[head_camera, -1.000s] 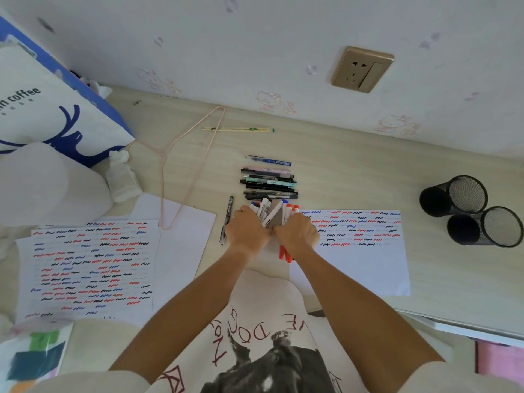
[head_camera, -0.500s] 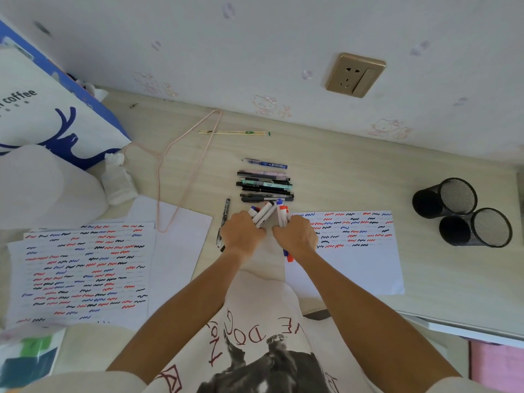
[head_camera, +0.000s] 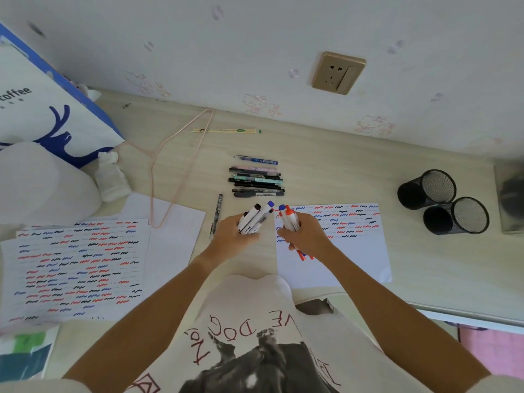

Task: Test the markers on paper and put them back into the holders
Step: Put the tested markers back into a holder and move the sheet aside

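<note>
My left hand (head_camera: 231, 232) grips a bundle of white markers (head_camera: 255, 218) with black and blue caps, their caps pointing away from me. My right hand (head_camera: 304, 236) grips a second bundle of markers (head_camera: 289, 219) with red and blue caps; their other ends stick out below the hand. The right hand is over the left edge of a test paper (head_camera: 354, 251) covered in red, blue and black squiggles. Two black mesh holders (head_camera: 426, 190) (head_camera: 456, 217) lie on their sides at the right of the desk.
A row of pens (head_camera: 256, 181) lies just beyond my hands, and a single pen (head_camera: 217, 214) left of them. A stack of scribbled papers (head_camera: 76, 268) covers the left side. A pink wire hanger (head_camera: 175, 171), chopsticks (head_camera: 224, 131), a small white bottle (head_camera: 110, 180) and a coffee bag (head_camera: 42, 109) sit further back.
One pile of markers held under both hands has been split into two bundles. The hands have drawn apart and lifted, each holding its own bundle.
</note>
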